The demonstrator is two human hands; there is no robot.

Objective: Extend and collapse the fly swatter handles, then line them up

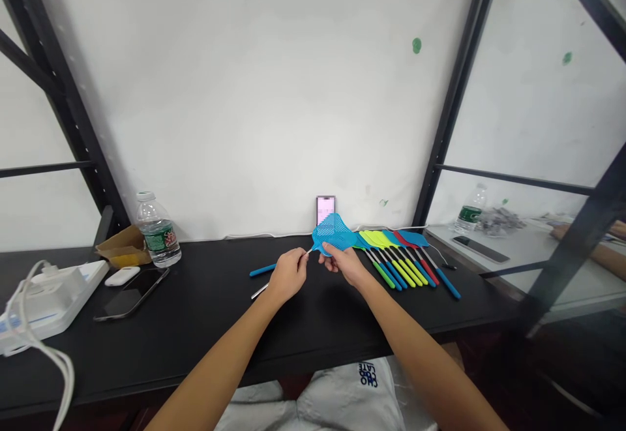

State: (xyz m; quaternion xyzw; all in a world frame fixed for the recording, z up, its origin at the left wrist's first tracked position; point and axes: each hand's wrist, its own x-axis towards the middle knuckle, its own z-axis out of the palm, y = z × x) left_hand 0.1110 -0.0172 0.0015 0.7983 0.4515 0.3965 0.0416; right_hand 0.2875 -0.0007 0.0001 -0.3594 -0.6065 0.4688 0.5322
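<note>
Two bare hands close together, with one blue mesh swatter head (337, 230) between them. Thumb and bent fingers of the left hand (288, 272) pressed together around the narrow neck, at the left end of the head. Thumb of the right hand (345, 264) flat on the near edge of the mesh, fingers curled beneath, pinching it; those fingertips partly hidden. Just left of the left hand, one silver rod (259, 291) and one blue handle (263, 270), both with right ends near or behind the hand; hard to make out whether joined to the held neck or loose on the black tabletop (210, 326).

To the right of the right hand, a fanned row of swatters (411, 261), handles towards the near side: seemingly nine, with four blue, three yellow, one green and one red. Heads overlapped at the far side, so hard to count there. Straight behind the held head, one upright phone (325, 203), lower part covered.

Farther left, one water bottle (159, 238), one open cardboard box (122, 248), one white case (122, 276), one dark phone (131, 295) and one white power strip (61, 297), cut off at the left edge. At far right, beyond the black frame, a second bottle (470, 209) and a person's forearm (601, 256), partly cut off and blurred.
</note>
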